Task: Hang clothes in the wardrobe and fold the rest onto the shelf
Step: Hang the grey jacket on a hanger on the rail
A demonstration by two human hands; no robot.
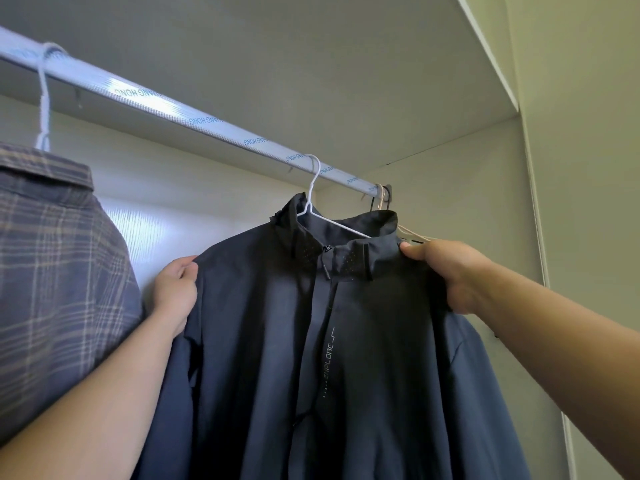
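Room: inside of a pale wardrobe, seen from below; top panel overhead; back wall behind; side panel at right.
Rail: silvery, with printed lettering; slants from upper left to the far right corner.
Jacket: dark navy, on a white wire hanger hooked over the rail near its right end; front faces the camera; collar up.
Left hand: fingers curled round the jacket's left shoulder edge.
Right hand: thumb and fingers clamped on the fabric at the other shoulder, just beside the collar.
Shirt: plaid, on a second hanger at far left; just beside the left forearm.
Edges: spare hangers bunched at the rail's right end, just behind the jacket; side panel near the right arm.
Open room: the stretch of rail between shirt and jacket.
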